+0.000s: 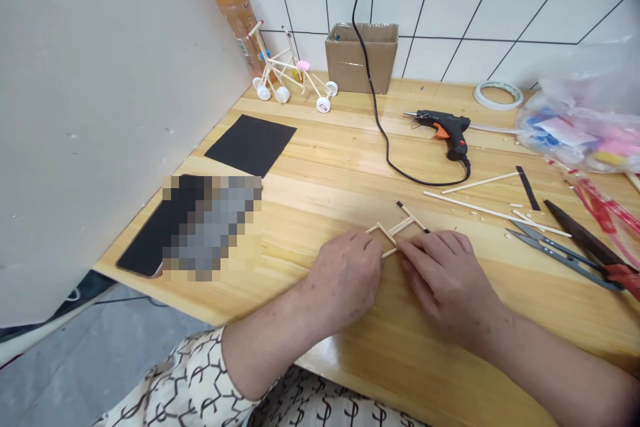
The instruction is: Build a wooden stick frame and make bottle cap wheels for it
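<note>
Between my hands, over the wooden table, is a small frame of thin wooden sticks [401,225] with black tips on its far crosspiece. My left hand [347,273] is closed around the frame's left part, its fingertips mostly hidden behind the knuckles. On the other side, my right hand [443,280] pinches the frame near its middle joint with thumb and index finger. Loose thin sticks [480,205] lie to the right of the frame, along with small cut bits. Beside them rest thread snips [565,257] and dark-bladed scissors [583,233] with red-wrapped handles.
A glue gun [445,127] lies behind my right hand, its black cord [380,120] looping across the table. Farther back are a stick tricycle model [287,70], a drink bottle [235,10], a cardboard box [363,60], a tape roll [480,101] and plastic bags [575,127]. Black sheet [250,143] and phone [160,233] lie left.
</note>
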`<state>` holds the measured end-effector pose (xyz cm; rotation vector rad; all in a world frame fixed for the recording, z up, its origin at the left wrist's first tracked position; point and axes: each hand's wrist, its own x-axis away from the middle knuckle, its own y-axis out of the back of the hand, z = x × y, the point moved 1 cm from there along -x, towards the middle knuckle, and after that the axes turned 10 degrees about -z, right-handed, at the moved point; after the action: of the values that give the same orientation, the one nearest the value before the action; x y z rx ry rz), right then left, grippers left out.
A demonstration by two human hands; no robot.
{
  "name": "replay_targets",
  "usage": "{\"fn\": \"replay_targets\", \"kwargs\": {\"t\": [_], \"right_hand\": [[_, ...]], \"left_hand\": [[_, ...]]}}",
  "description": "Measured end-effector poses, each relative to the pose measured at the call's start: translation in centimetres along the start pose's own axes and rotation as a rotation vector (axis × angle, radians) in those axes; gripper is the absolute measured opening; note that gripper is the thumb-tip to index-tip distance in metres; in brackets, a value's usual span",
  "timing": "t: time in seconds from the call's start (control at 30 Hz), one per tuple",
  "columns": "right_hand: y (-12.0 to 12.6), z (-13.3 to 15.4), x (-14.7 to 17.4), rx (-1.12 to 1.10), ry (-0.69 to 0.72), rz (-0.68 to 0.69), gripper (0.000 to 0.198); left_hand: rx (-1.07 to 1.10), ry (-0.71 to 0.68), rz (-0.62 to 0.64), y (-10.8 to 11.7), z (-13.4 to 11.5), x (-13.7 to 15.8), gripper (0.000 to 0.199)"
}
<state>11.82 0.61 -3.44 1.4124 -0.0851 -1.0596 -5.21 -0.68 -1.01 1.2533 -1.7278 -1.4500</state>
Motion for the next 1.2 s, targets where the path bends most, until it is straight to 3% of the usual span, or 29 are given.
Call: {"fn": "replay_targets", "kwargs": {"t": [0.53, 1.0, 1.2], "right_hand": [[0.01, 0.11, 0.02, -0.002, -0.004, 0.015, 0.027], [-0.12, -0.03, 0.21, -0.001, 0.013, 0.017, 0.028], [-0.03, 0.08, 0.09, -0.004, 0.007, 0.017, 0.027]], "left_hand": [[0.007, -0.030, -0.049, -0.17, 0.14, 0.16, 0.015], [0.011, 0.066, 0.020, -0.29, -0.15, -0.01, 0.015], [0.022, 0.061, -0.004, -0.17, -0.45, -0.03, 0.014]]}}
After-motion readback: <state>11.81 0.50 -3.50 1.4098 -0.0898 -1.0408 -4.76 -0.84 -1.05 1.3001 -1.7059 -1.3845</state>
